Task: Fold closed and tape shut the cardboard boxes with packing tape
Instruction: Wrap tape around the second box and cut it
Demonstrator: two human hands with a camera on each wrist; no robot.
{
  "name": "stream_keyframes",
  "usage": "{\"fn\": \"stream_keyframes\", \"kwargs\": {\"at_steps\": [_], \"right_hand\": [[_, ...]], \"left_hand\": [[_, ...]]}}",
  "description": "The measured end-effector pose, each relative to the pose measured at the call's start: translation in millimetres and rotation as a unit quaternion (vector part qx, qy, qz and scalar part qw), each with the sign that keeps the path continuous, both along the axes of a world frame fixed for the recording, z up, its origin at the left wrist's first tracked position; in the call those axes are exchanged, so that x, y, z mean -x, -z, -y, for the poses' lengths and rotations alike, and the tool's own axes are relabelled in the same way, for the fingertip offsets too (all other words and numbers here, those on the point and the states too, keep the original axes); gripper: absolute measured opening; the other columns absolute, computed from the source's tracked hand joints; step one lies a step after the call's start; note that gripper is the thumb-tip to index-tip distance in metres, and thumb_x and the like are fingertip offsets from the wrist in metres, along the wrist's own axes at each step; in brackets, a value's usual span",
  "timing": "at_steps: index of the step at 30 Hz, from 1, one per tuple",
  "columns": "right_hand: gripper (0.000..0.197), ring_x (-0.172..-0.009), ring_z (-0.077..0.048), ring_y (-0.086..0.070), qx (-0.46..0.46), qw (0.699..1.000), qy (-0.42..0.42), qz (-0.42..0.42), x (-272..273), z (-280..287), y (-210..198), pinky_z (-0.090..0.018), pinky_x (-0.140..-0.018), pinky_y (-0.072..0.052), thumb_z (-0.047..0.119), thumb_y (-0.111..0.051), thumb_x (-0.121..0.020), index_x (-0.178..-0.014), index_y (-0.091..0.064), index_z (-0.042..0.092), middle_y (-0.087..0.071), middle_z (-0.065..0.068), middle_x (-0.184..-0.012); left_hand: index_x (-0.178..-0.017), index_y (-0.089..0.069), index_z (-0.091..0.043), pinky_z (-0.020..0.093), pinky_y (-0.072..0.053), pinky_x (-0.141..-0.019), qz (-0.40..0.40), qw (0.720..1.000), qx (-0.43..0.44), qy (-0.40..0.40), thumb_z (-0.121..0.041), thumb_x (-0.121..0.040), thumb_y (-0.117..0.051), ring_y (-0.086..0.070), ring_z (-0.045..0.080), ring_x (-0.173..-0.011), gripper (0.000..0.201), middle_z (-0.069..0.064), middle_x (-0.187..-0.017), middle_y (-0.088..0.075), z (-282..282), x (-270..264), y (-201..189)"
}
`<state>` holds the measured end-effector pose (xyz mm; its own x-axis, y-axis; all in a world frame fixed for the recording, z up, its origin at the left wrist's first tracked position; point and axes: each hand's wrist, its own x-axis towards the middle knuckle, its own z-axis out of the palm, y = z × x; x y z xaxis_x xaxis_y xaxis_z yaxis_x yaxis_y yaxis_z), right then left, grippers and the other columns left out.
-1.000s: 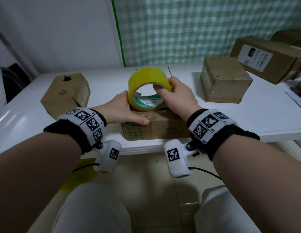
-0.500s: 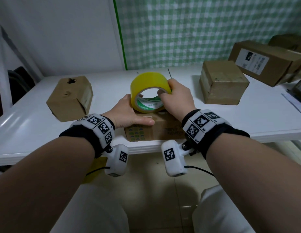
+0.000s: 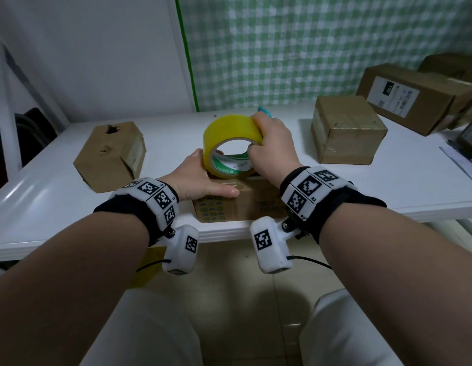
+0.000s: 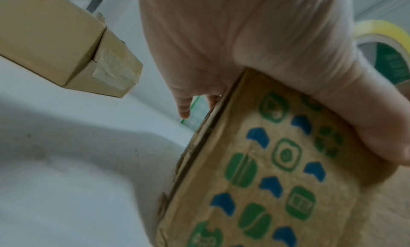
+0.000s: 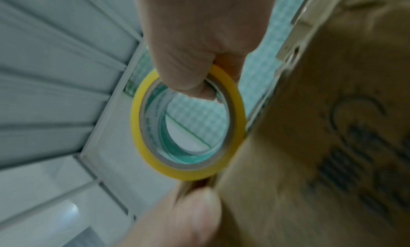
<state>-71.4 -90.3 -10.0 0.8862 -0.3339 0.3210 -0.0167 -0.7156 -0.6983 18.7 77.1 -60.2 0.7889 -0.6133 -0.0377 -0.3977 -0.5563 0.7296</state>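
Observation:
A small cardboard box [image 3: 256,204] printed with green and blue icons [image 4: 277,163] sits at the table's near edge. My left hand [image 3: 200,178] lies flat on its top left, thumb straight along the front edge; the left wrist view shows the palm [image 4: 244,40] pressed on the box. A yellow roll of packing tape [image 3: 229,130] stands on edge on the box top. My right hand [image 3: 256,133] grips the roll, thumb inside the core and fingers over the outside, as the right wrist view confirms [image 5: 210,75]. No loose tape end is visible.
On the white table [image 3: 388,186] a torn brown box [image 3: 111,154] lies at the left, a taped box [image 3: 345,133] at the right, and labelled boxes [image 3: 414,96] behind it. A teal object [image 3: 264,110] peeks out behind my right hand. Paper lies at the right edge.
My right hand has shifted its hold higher on the roll, fingers now over its top, and the roll stands a little further back. The left hand has stayed on the box.

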Motion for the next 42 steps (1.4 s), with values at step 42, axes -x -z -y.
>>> {"fn": "stream_keyframes", "kwargs": {"at_steps": [42], "right_hand": [[0.041, -0.1, -0.036, -0.053, 0.25, 0.967, 0.05, -0.005, 50.8, 104.6, -34.8, -0.036, -0.076, -0.041, 0.004, -0.046, -0.087, -0.124, -0.059, 0.019, -0.049, -0.015, -0.119]], "left_hand": [[-0.126, -0.057, -0.035, 0.024, -0.034, -0.091, 0.059, 0.987, -0.131, 0.065, -0.052, -0.067, -0.071, -0.046, 0.01, -0.109, 0.062, -0.008, -0.119, -0.05, 35.6, 34.3, -43.3]]}}
